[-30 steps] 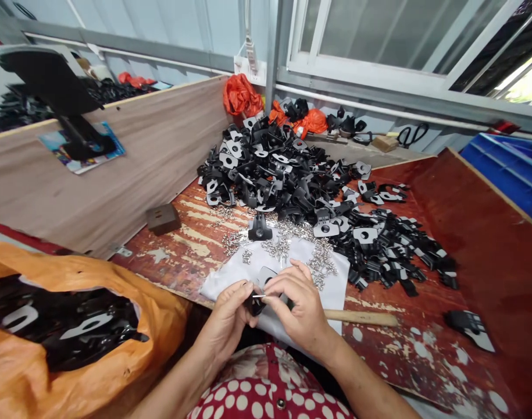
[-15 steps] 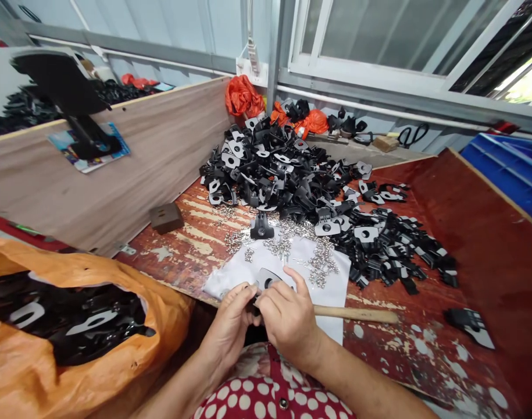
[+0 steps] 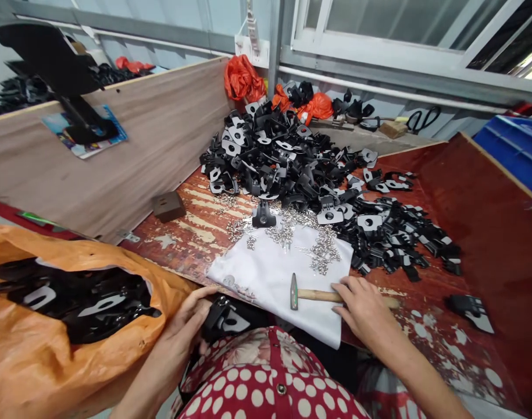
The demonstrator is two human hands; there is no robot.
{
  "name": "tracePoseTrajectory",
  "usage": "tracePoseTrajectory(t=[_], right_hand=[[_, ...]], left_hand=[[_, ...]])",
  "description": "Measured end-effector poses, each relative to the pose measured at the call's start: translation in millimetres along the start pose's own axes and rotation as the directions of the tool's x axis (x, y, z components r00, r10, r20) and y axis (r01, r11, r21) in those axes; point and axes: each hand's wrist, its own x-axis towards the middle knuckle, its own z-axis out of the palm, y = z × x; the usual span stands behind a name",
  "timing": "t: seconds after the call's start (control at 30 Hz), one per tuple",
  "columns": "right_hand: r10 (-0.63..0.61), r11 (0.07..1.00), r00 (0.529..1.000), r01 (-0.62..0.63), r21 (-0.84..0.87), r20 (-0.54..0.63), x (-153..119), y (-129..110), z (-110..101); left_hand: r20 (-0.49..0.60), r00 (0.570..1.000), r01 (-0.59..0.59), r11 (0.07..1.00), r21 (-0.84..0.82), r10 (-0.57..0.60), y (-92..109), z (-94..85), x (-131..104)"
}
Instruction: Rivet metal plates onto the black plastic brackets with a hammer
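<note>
My left hand (image 3: 188,329) is low at the table's front edge, its fingers closed on a black plastic bracket (image 3: 213,323) with a grey-white face and a round hole. My right hand (image 3: 364,304) is over the wooden handle of a hammer (image 3: 320,295), thumb and fingers on either side of it. The hammer's metal head points left on a white cloth (image 3: 266,273). Small shiny metal pins (image 3: 324,250) lie scattered across the cloth's far part. Just behind the cloth, a single black bracket (image 3: 263,215) stands apart from the heap.
A large heap of black brackets (image 3: 283,154) covers the back of the worn red table (image 3: 174,241). An orange bag (image 3: 86,372) holding black parts is at the left. A brown block (image 3: 168,206) sits beside the wooden side board (image 3: 152,134). A blue crate (image 3: 516,148) stands far right.
My hands have parted. The left has gone down and left with the bracket; the right has moved right onto the hammer handle. The hammer head is uncovered now.
</note>
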Motion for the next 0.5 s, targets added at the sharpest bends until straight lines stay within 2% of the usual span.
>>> tracePoseTrajectory(t=[0.1,0.2,0.33,0.5], right_hand=[[-0.013,0.999,0.999,0.015,-0.047,0.043,-11,9,7],[0.018,0.999,0.986,-0.024,0.034,0.163,-20,0,5],[0.059,0.960,0.926,-0.155,0.234,0.373,-29,-16,-2],[0.122,0.845,0.873,-0.341,0.412,0.472,-27,-35,-7]], left_hand=[[0.040,0.999,-0.010,0.998,-0.063,0.013,0,10.3,19],[0.045,0.999,-0.018,0.999,-0.047,0.020,1,16.7,37],[0.057,0.996,-0.079,0.988,0.131,0.072,-6,20.7,43],[0.008,0.976,-0.209,0.920,0.331,0.219,-28,31.7,36]])
